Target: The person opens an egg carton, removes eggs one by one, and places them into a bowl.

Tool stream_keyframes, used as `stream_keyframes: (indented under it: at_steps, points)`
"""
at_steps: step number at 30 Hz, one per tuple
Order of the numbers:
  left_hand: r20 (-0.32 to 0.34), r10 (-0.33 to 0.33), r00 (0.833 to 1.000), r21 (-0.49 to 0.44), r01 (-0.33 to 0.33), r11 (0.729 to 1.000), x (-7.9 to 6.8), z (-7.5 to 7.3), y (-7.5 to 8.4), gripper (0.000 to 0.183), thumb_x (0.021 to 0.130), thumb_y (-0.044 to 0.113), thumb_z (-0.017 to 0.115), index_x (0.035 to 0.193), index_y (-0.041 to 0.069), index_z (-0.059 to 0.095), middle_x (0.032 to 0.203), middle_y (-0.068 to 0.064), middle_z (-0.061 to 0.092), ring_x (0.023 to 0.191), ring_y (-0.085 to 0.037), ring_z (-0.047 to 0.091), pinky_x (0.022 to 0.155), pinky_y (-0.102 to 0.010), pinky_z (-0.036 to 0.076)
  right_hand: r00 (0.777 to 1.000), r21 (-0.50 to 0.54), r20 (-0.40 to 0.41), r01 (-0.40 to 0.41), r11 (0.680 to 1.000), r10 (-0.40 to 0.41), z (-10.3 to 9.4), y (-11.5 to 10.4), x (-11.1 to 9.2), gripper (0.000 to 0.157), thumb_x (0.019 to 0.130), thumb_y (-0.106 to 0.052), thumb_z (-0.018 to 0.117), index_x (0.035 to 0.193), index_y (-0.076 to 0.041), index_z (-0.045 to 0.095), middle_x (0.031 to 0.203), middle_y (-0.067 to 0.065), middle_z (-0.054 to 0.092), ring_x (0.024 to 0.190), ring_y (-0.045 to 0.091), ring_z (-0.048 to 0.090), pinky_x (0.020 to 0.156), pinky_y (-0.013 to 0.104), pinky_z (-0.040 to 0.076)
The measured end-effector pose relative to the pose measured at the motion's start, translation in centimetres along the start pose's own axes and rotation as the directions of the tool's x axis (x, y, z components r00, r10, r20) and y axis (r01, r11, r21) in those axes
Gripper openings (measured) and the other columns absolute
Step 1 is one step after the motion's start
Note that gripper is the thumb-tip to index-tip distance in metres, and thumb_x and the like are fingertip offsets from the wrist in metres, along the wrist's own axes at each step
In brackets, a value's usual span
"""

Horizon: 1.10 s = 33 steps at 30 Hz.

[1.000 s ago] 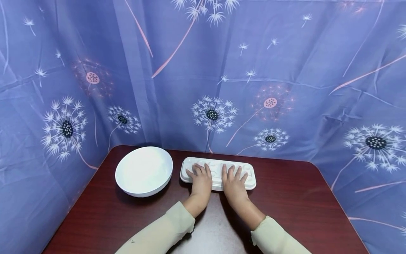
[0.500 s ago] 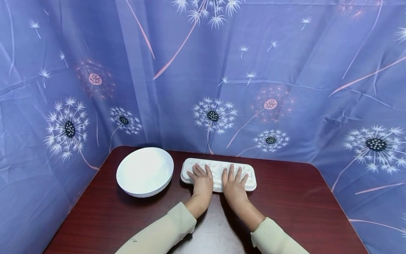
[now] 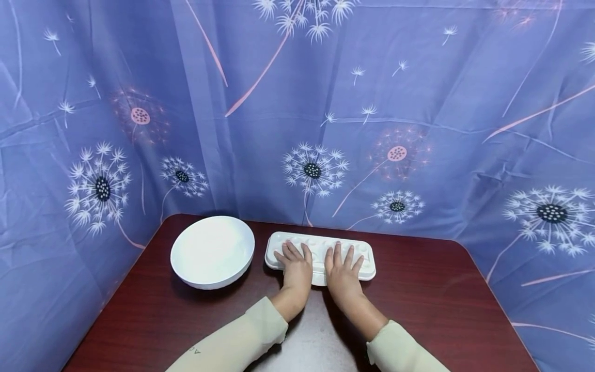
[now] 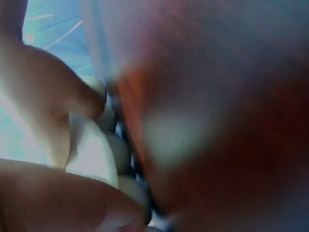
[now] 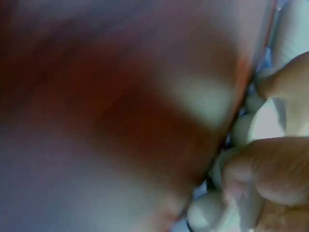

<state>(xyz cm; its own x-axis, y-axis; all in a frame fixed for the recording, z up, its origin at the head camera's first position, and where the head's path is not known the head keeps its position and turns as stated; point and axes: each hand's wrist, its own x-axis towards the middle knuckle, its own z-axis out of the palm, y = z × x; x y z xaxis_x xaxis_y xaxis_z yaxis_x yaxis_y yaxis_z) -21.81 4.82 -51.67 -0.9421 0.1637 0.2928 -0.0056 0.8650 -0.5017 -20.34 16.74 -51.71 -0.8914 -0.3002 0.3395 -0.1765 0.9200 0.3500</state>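
Note:
A white lidded egg carton (image 3: 321,242) lies lengthwise near the table's back edge. My left hand (image 3: 297,271) spreads its fingers over the left part of the lid, and my right hand (image 3: 343,276) does likewise on the right. Both thumbs are hidden from above. In the left wrist view, the carton's white front flap (image 4: 94,154) shows between my thumb and the rest of the hand, above a row of rounded cups. The right wrist view, partly blurred, shows the flap (image 5: 268,121) and more cups beside my right hand. The carton's contents cannot be seen.
Left of the carton stands a large white bowl (image 3: 213,250), with nothing visible in it. The dark red wooden table (image 3: 432,299) has rounded back corners. A blue dandelion-print curtain (image 3: 260,170) hangs behind and to the left.
The carton's front flap juts out slightly further between my hands. My right fingers have shifted a little on the lid. The bowl has not moved on the table.

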Motion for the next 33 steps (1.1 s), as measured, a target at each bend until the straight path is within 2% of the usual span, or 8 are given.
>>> stream_keyframes:
  at_steps: [9,16,22,27,31,33]
  points:
    - [0.028,-0.001,1.000,-0.053,0.002,0.999,0.1,-0.1,-0.1,0.047,0.106,0.028,0.037,0.150,0.015,0.045,0.140,-0.029,0.057,0.129,-0.038,0.060,0.098,-0.057,0.053,1.000,0.031,0.008,0.023,0.999,-0.024,0.0,0.2,0.1,0.045,0.098,-0.011,0.045,0.142,0.000,0.052,0.149,0.025,0.050,0.131,0.055,0.051,0.097,0.071,0.046]
    - [0.060,0.027,0.998,-0.066,-0.023,0.998,0.0,-0.6,-0.6,0.049,0.106,0.029,0.037,0.152,0.015,0.044,0.142,-0.029,0.056,0.131,-0.039,0.059,0.099,-0.057,0.053,0.998,0.072,0.054,0.029,0.997,-0.033,-0.4,0.3,0.0,0.046,0.098,-0.010,0.047,0.143,0.001,0.050,0.150,0.027,0.048,0.133,0.056,0.048,0.099,0.072,0.045]
    - [0.125,0.069,0.990,-0.179,-0.046,0.983,-0.2,-1.0,-1.2,0.049,0.106,0.026,0.040,0.154,0.016,0.042,0.146,-0.030,0.051,0.136,-0.039,0.054,0.103,-0.057,0.050,0.990,0.134,0.129,0.047,0.990,-0.064,-0.9,1.0,-0.1,0.049,0.097,-0.005,0.047,0.146,0.003,0.046,0.152,0.030,0.044,0.135,0.059,0.045,0.101,0.073,0.043]
    - [0.177,0.102,0.979,-0.235,-0.058,0.970,-0.4,-1.0,-1.9,0.053,0.105,0.028,0.043,0.156,0.018,0.038,0.152,-0.029,0.045,0.142,-0.038,0.047,0.107,-0.056,0.046,0.965,0.282,0.247,0.013,0.959,-0.086,-1.3,1.9,0.1,0.067,0.089,0.002,0.059,0.152,0.002,0.037,0.158,0.030,0.034,0.142,0.060,0.034,0.107,0.075,0.035]
    - [0.202,0.139,0.969,-0.269,-0.082,0.960,-0.4,-0.9,-2.6,0.059,0.103,0.032,0.049,0.159,0.019,0.034,0.156,-0.028,0.040,0.145,-0.038,0.043,0.111,-0.054,0.043,0.951,0.377,0.293,-0.025,0.926,-0.094,-1.6,2.7,0.2,0.080,0.082,0.001,0.065,0.155,0.000,0.033,0.161,0.027,0.030,0.145,0.058,0.028,0.112,0.073,0.030]
    - [0.202,0.157,0.967,-0.321,-0.086,0.943,-0.3,-0.8,-3.0,0.065,0.099,0.032,0.057,0.159,0.019,0.034,0.157,-0.028,0.038,0.146,-0.038,0.041,0.112,-0.054,0.041,0.950,0.424,0.296,-0.039,0.905,-0.097,-1.7,3.1,0.2,0.085,0.078,0.002,0.066,0.155,0.000,0.033,0.162,0.026,0.029,0.146,0.057,0.027,0.113,0.073,0.028]
